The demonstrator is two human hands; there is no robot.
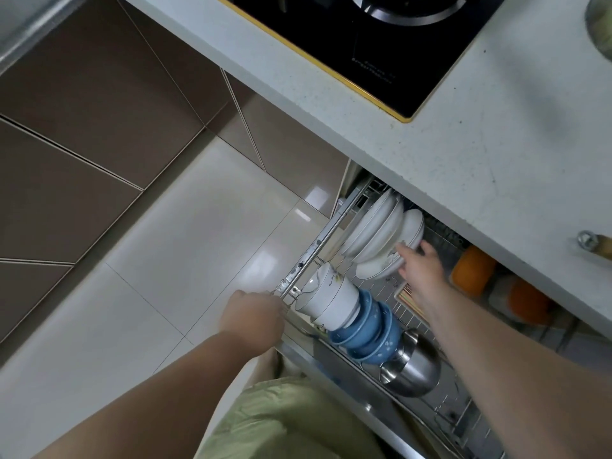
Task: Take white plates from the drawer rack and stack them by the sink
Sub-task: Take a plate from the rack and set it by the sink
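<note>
Several white plates (pixel 374 226) stand on edge in the wire drawer rack (pixel 318 241), which is pulled out below the countertop. My right hand (pixel 422 266) reaches into the rack and its fingers curl over the rim of the nearest white plates. My left hand (pixel 253 318) grips the front corner rail of the rack. The sink is not in view.
Stacked white bowls (pixel 331 299), blue bowls (pixel 367 332) and steel bowls (pixel 412 367) lie in the rack's front. Orange containers (pixel 472 271) sit deeper under the speckled countertop (pixel 463 154). A black cooktop (pixel 374 38) is set in the counter. Pale floor tiles (pixel 165 260) lie to the left.
</note>
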